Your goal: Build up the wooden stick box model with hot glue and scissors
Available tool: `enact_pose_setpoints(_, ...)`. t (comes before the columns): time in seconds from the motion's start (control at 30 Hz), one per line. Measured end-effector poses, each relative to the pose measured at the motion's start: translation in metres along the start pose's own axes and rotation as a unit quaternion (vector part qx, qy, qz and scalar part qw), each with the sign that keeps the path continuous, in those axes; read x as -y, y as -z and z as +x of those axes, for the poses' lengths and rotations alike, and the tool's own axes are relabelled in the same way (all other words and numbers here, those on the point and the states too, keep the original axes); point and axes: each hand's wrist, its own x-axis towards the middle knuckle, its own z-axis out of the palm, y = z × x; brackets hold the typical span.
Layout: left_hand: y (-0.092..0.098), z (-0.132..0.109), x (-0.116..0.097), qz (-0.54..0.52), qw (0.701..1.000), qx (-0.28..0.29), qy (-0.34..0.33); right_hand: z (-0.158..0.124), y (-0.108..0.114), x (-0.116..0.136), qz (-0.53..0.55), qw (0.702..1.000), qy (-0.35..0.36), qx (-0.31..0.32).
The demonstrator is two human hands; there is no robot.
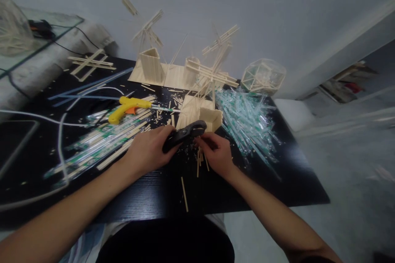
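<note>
My left hand is closed around a black hand tool that looks like a pair of cutters. The tool's rounded head points right, in front of a box-like holder made of wooden sticks. Close by that head, the fingers of my right hand are pinched together. Whatever they grip is too small to make out. Several thin wooden sticks lie just below my right fingertips. To the upper left of the tool lies a yellow glue gun, its nozzle towards the stick holder.
Stick-built windmill models stand at the back of the black table. Clear wrappers are piled at the right, packets of sticks at the left. A white cable loops across the left side. A faceted glass-like box sits at the back right.
</note>
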Motion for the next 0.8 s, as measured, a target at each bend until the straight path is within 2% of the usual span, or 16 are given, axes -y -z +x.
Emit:
enact_pose_setpoints(0.3,-0.003,-0.003,-0.005,0.012,1.0,0.004,-0.007,-0.003,0.001,0.003,-0.126,0.981,0.135,-0.062)
enact_pose_setpoints(0.8,-0.006,-0.006,-0.011,0.034,0.999,0.038,-0.012,-0.004,0.0,-0.002,-0.174,0.961,0.206,-0.062)
